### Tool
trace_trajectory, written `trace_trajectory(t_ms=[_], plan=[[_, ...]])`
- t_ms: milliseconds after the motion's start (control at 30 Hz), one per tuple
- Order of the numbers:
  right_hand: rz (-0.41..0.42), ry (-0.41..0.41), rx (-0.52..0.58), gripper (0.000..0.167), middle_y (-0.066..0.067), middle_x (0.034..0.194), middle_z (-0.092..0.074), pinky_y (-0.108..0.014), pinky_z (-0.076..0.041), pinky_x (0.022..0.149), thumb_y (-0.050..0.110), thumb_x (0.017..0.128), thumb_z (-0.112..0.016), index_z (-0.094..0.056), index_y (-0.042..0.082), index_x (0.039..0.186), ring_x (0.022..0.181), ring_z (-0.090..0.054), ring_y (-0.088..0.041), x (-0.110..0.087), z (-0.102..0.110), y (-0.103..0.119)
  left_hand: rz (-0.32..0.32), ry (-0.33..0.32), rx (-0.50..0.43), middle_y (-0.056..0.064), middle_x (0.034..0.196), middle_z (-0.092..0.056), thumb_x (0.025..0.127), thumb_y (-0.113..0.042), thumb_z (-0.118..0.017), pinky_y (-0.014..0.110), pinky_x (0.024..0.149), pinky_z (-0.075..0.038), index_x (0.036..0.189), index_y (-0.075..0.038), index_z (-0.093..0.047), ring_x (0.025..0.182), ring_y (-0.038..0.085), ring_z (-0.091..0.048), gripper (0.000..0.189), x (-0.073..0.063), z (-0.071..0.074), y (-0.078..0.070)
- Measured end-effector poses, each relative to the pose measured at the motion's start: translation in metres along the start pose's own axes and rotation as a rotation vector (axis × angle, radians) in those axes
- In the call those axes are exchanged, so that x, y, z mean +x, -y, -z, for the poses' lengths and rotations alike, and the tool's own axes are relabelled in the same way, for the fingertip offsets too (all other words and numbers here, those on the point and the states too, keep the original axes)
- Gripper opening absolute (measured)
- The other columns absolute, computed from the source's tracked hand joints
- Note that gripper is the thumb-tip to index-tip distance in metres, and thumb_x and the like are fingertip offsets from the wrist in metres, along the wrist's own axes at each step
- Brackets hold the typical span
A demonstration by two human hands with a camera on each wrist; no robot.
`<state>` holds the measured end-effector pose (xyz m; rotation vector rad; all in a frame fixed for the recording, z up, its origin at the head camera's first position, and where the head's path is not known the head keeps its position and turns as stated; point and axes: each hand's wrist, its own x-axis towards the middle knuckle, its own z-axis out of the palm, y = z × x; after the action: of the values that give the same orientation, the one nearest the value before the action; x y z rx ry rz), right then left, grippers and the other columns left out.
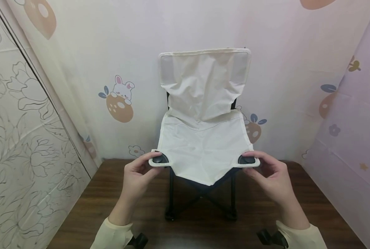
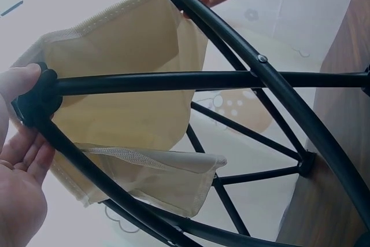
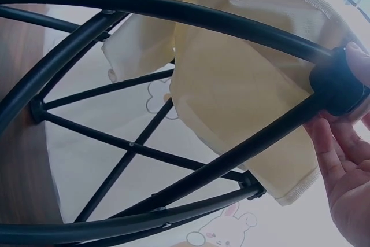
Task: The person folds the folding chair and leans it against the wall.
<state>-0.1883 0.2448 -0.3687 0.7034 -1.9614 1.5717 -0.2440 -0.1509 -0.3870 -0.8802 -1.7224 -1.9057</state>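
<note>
A small folding chair (image 1: 200, 145) with a white fabric seat and backrest stands unfolded on a brown wooden table. My left hand (image 1: 141, 173) pinches the front left seat corner between thumb and fingers, around a black corner piece (image 1: 160, 158). At the front right corner, my right hand (image 1: 270, 174) grips the matching black piece (image 1: 247, 159) the same way. From below, the left wrist view shows black tubes (image 2: 156, 82) meeting at the held joint. In the right wrist view, the crossed black frame (image 3: 214, 18) runs under the cream underside of the seat (image 3: 231, 79).
The wooden table (image 1: 88, 211) carries the chair's feet. Behind it hangs a pale curtain (image 1: 79, 52) printed with rabbits and strawberry-like shapes. A flower-line panel (image 1: 20, 138) borders the left side, and a pale lilac sheet (image 1: 352, 145) the right.
</note>
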Motion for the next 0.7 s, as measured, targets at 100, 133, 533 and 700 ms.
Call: trace_trajectory(t_ms=[100, 133, 533, 700], plan=[[0.008, 0.0, 0.011, 0.047, 0.0, 0.123, -0.077, -0.021, -0.06, 0.092, -0.031, 0.084, -0.071, -0.069, -0.013, 0.127, 0.104, -0.069, -0.014, 0.001, 0.0, -0.001, 0.0, 0.001, 0.003, 0.013, 0.12, -0.078, 0.088, 0.02, -0.078, 0.029, 0.087, -0.064, 0.122, 0.008, -0.075, 0.103, 0.017, -0.074, 0.037, 0.0, 0.0, 0.001], [0.007, 0.0, 0.014, 0.047, 0.0, 0.123, -0.077, -0.021, -0.06, 0.091, -0.031, 0.084, -0.071, -0.069, -0.013, 0.127, 0.103, -0.069, -0.014, 0.001, 0.0, -0.001, 0.001, 0.002, 0.002, 0.013, 0.121, -0.078, 0.088, 0.02, -0.078, 0.029, 0.087, -0.064, 0.123, 0.007, -0.076, 0.103, 0.018, -0.074, 0.037, 0.0, 0.0, 0.001], [-0.036, 0.014, 0.009, 0.047, 0.002, 0.122, -0.077, -0.021, -0.06, 0.092, -0.03, 0.085, -0.072, -0.067, -0.014, 0.129, 0.104, -0.068, -0.014, 0.003, -0.001, 0.006, 0.019, 0.015, -0.009, 0.013, 0.12, -0.077, 0.089, 0.017, -0.079, 0.03, 0.085, -0.064, 0.123, 0.007, -0.075, 0.104, 0.019, -0.072, 0.035, 0.001, -0.001, -0.006], [-0.046, 0.013, -0.016, 0.046, 0.002, 0.12, -0.077, -0.021, -0.06, 0.089, -0.028, 0.086, -0.074, -0.068, -0.012, 0.129, 0.103, -0.067, -0.014, 0.005, -0.001, 0.01, 0.022, 0.019, -0.012, 0.013, 0.12, -0.077, 0.089, 0.017, -0.079, 0.03, 0.085, -0.065, 0.123, 0.007, -0.075, 0.104, 0.019, -0.072, 0.036, 0.002, -0.001, -0.009]])
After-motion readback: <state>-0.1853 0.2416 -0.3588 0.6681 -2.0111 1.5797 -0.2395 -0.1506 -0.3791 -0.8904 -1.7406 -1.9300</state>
